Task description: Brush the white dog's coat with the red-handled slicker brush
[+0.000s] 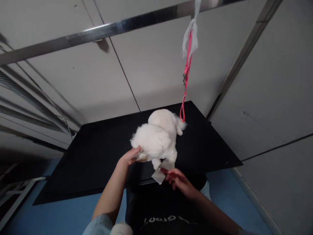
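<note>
A white fluffy dog (pixel 156 137) stands on a black table (pixel 102 143), its head turned toward the near left. My left hand (pixel 132 155) is closed about the dog's muzzle, with the thumb on top and the other fingers mostly hidden below. In my right hand (pixel 179 181) is a slicker brush (pixel 158 176) with a red handle and a pale, square head. The brush head is just in front of the dog's chest and front legs; I cannot tell whether it touches the fur. The dog's face is mostly hidden.
A pink leash (pixel 187 75) hangs from a metal bar (pixel 110 31), tied by white cloth, its loop by the dog's far side. Grey ribbed hoses (pixel 31 96) run along the left wall. A metal frame (pixel 22 195) stands at lower left on the blue floor.
</note>
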The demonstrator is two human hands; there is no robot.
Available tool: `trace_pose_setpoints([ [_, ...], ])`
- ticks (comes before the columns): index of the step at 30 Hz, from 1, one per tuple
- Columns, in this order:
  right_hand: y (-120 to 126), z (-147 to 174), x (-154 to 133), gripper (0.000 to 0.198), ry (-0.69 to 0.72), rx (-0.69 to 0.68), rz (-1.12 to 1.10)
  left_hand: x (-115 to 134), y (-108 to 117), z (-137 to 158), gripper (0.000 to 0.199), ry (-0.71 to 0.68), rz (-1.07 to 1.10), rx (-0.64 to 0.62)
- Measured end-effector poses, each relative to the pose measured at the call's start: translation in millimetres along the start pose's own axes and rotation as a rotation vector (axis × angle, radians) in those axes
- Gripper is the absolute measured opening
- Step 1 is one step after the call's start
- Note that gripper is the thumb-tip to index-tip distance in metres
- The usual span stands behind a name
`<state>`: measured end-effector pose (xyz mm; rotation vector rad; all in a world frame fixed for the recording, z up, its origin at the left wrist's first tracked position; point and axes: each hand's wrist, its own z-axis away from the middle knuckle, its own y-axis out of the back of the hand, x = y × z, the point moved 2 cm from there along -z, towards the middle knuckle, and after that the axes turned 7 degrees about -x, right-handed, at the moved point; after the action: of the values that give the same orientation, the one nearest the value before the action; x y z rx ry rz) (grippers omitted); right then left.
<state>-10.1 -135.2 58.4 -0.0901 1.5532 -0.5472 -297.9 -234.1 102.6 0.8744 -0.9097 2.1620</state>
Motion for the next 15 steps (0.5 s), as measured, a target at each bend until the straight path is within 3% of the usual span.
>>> trace_pose_setpoints([
  [2,-26.6,-1.4,0.2,0.078,-0.109,-0.336,-0.088,-2.8,0.7,-5.9,0.039,0.011,-0.005,0.008],
  [3,-38.3,-7.9,-1.0,0.076,-0.142,-0.423,-0.089,-5.0,0.6,-8.0,0.04,0.01,-0.002,0.001],
  [5,-55.7,-29.6,-2.3,0.058,-0.14,-0.383,-0.014,-10.0,0.0,-10.5,0.046,0.0,0.013,-0.033],
  [7,-67.8,-50.8,1.8,0.038,-0.091,-0.194,0.081,-15.5,-0.3,-11.4,0.049,-0.006,0.02,-0.067],
  [9,-79.8,-58.9,13.5,0.027,-0.112,-0.101,0.101,-20.9,0.3,-11.4,0.046,-0.01,0.025,-0.047],
  [13,-100.9,-41.7,34.7,0.024,-0.376,-0.324,0.005,-28.1,0.4,-10.2,0.033,-0.009,0.056,0.043],
  [15,-102.7,-37.8,31.3,0.025,-0.339,-0.32,-0.022,-29.1,-2.1,-9.3,0.032,0.004,0.062,0.037],
])
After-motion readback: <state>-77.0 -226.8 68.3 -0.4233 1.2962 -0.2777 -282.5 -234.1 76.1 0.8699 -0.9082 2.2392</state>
